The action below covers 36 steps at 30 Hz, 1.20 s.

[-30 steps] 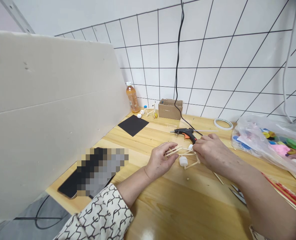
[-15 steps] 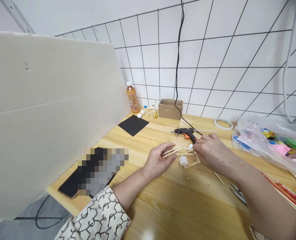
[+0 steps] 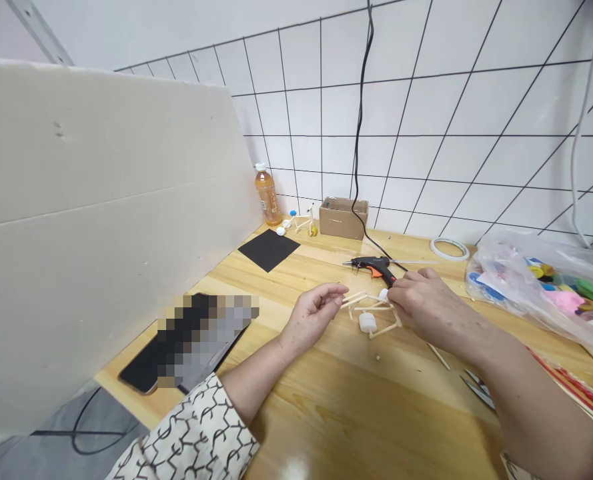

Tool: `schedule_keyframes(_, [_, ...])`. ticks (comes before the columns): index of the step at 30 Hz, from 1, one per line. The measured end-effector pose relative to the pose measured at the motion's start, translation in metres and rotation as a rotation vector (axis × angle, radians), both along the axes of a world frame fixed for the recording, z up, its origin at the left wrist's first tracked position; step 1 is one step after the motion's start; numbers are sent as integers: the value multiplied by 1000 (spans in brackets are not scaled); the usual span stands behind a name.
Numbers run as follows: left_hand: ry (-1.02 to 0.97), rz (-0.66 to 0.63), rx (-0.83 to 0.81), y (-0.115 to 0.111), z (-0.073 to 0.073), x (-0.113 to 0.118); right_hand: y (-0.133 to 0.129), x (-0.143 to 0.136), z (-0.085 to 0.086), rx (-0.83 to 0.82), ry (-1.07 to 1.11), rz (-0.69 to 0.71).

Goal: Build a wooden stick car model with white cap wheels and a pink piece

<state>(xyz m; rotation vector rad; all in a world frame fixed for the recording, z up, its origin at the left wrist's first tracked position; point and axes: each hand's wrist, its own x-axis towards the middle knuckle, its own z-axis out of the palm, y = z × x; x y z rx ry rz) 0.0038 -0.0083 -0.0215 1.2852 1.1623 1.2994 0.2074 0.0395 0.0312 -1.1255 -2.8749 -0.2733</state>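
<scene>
L hand eased back along stick frame, can't tell grip; R hand pinching it

Two stick frames, one glue gun

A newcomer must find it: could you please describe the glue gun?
Start at the cardboard box by the tiled wall. Nearer on the wooden table lies the glue gun, black with an orange trigger, unlike the pale stick model beside it.

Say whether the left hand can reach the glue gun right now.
Probably yes: only bare tabletop shows between the left hand and the nozzle of the glue gun, though the right hand crowds its handle.
</scene>
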Motion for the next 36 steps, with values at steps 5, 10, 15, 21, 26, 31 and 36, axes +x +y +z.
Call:
schedule_keyframes(5, [-35,6,-15,0,1,1,1,-1,-1,0,-8,-2])
schedule_keyframes(10, [-37,10,-28,2,0,-1,0,-2,2,-13,-18,-14])
schedule_keyframes(15, [-49,-5,-34,1,2,-2,-1,-2,4,-51,-1,-25])
schedule_keyframes(21, [-81,-26,-55,-2,7,-4,4,-2,-3,-123,67,-1])
schedule_keyframes(26, [-98,-46,-84,-3,10,-6,10,-1,-11,-161,122,36])
schedule_keyframes(31, [-134,-47,-123,-3,12,-7,12,-1,-14,-232,155,51])
schedule_keyframes(36, [-146,-63,-145,-3,12,-7,12,-1,-15,-270,180,60])
